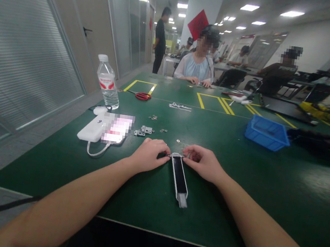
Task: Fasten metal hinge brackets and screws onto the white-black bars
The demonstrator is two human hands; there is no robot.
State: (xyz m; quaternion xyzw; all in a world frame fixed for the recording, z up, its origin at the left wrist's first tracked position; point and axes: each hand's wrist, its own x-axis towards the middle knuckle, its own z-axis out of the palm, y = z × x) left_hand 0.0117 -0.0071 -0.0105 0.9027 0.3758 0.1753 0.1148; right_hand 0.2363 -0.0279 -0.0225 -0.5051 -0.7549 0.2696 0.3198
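A long, narrow white-framed piece with a black face point(179, 176) lies on the green table, a grey tab point(182, 201) sticking out of its near end. At its far end is a thin metal crosspiece point(175, 155). My left hand point(152, 154) is closed in a pinch at the left end of that crosspiece. On the opposite side, my right hand point(203, 161) pinches the right end, its other fingers curled. The fingertips hide what exactly is gripped. Just beyond the hands lies a small ring point(178, 141).
Metal brackets point(146, 130), small rings point(153, 117) and thin metal strips point(180, 107) lie beyond my hands. To the left are a white power bank point(92, 127), a phone point(119, 129) and a water bottle point(108, 85). Red-handled scissors point(143, 96), a blue bin point(266, 133) and a seated person point(196, 66) are farther off.
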